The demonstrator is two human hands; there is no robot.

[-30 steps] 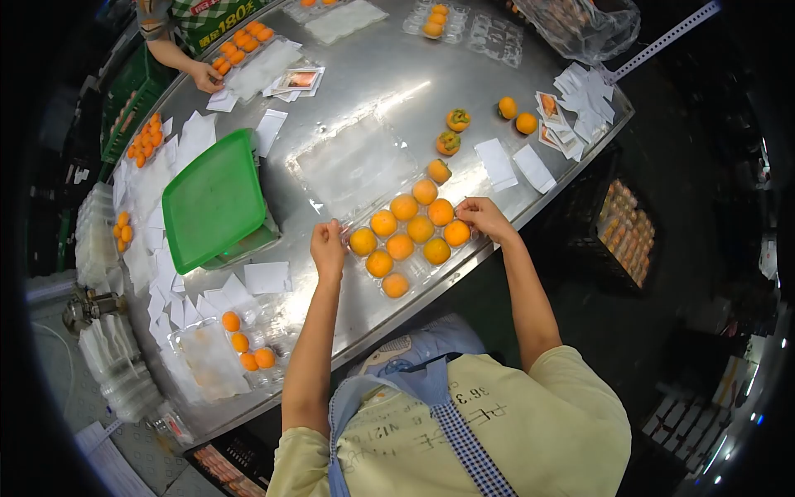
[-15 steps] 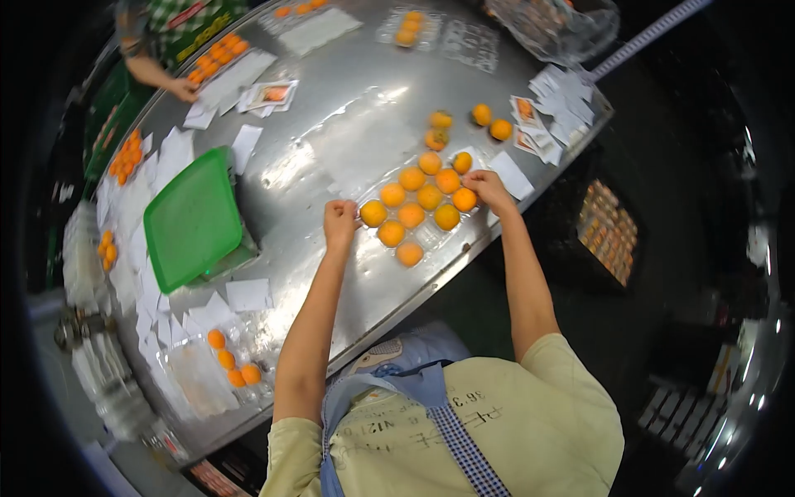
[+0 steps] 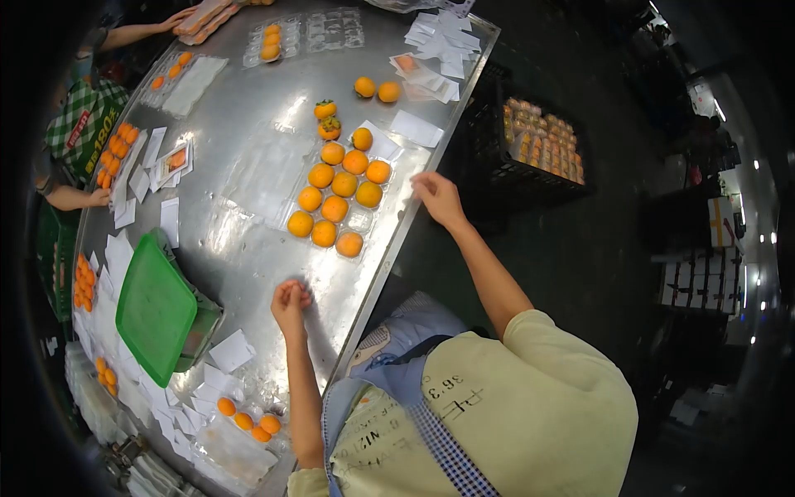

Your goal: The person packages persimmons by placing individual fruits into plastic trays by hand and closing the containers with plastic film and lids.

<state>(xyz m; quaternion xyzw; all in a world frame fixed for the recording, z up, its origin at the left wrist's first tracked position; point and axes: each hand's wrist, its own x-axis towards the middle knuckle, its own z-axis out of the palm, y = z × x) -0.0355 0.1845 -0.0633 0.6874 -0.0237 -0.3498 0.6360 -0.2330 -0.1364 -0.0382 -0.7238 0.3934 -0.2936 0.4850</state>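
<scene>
Left hand (image 3: 290,306) was loosely open, lower centre; right hand (image 3: 437,197) was loosely open by the worktop (image 3: 248,277) edge. Clear tray (image 3: 359,220) of orange fruit (image 3: 344,184) sat mid-frame, two loose fruits (image 3: 329,128) (green tops showing) above it.

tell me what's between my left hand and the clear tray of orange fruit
Just bare metal tabletop between your left hand and the clear tray, as the head view shows.

One head camera looks down from above the table (image 3: 240,277), edges seemingly warped.
</scene>
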